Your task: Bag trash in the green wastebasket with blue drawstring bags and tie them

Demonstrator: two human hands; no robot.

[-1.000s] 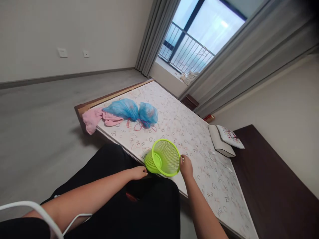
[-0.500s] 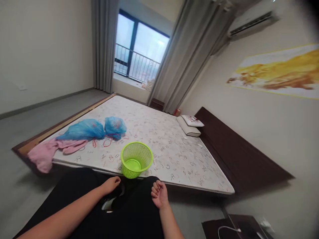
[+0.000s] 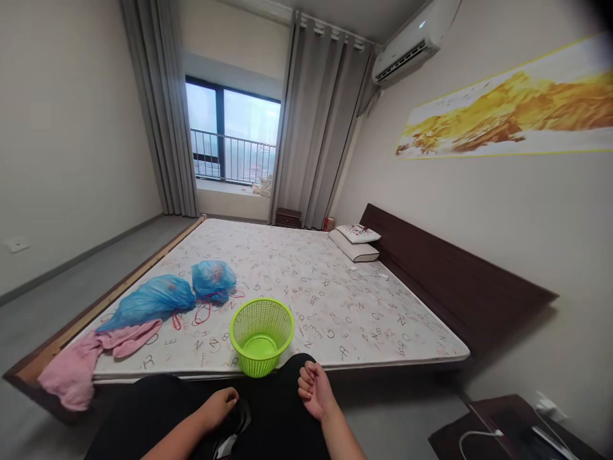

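Note:
My left hand (image 3: 220,407) rests on my left thigh in black trousers, its fingers curled in and nothing visible in them. Over my right knee lies my right hand (image 3: 316,391), palm turned up, fingers folded into a loose fist with nothing in it. Just beyond both hands, a bright green plastic basket (image 3: 262,367) with mesh walls stands at the near edge of the mattress (image 3: 306,287). Its inside shows no contents. Neither hand touches it. Two blue plastic bags (image 3: 153,299) with red ties and a pink cloth (image 3: 79,370) lie to its left.
A beige pillow (image 3: 352,247) with a white cushion (image 3: 359,232) lies by the dark headboard (image 3: 445,275). At lower right, a dark nightstand (image 3: 507,415) carries a white cable (image 3: 479,434). Grey curtains (image 3: 316,128) flank the window at the back.
The camera view has tilted up and levelled, so the bed and basket sit lower in the picture. Both hands stay resting on my legs, and the basket keeps its place.

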